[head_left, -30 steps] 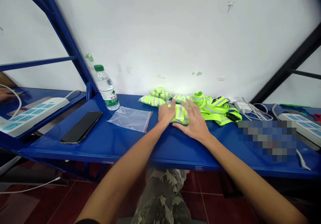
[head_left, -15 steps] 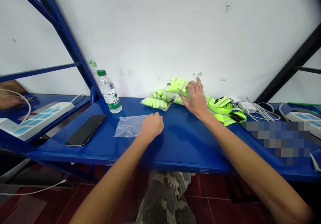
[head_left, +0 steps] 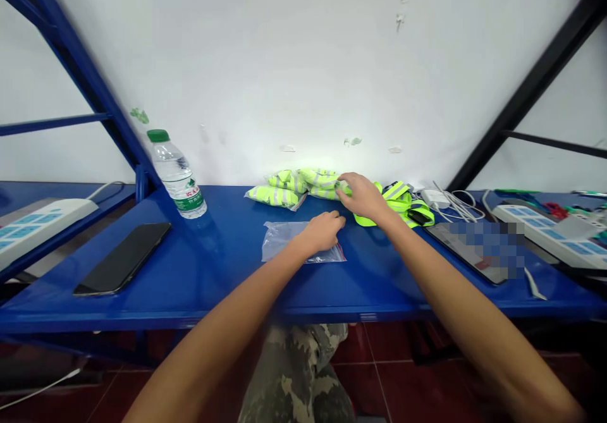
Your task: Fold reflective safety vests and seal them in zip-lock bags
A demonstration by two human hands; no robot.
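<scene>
My left hand (head_left: 325,230), palm down with its fingers curled, grips the upper right part of a clear plastic zip bag (head_left: 279,239) that lies flat on the blue table (head_left: 227,277). My right hand (head_left: 364,196) reaches to the back and has its fingers bent around the right end of a bagged neon yellow reflective strap bundle (head_left: 318,177). Part of that bundle is hidden by the fingers. Another bagged bundle (head_left: 274,196) lies to its left. Loose neon reflective straps (head_left: 401,198) with a black buckle lie behind and to the right of my right wrist.
A water bottle (head_left: 183,186) with a green cap and a dark phone (head_left: 124,258) stand and lie at the left. On the right are a white charger with cables (head_left: 436,198), a tablet-like device (head_left: 467,255) and a power strip (head_left: 552,233). Another power strip (head_left: 45,220) sits far left.
My right hand has lowered the bagged bundle onto the other bundles. My left hand and the plastic bag have moved right along the table. The view has turned right.
</scene>
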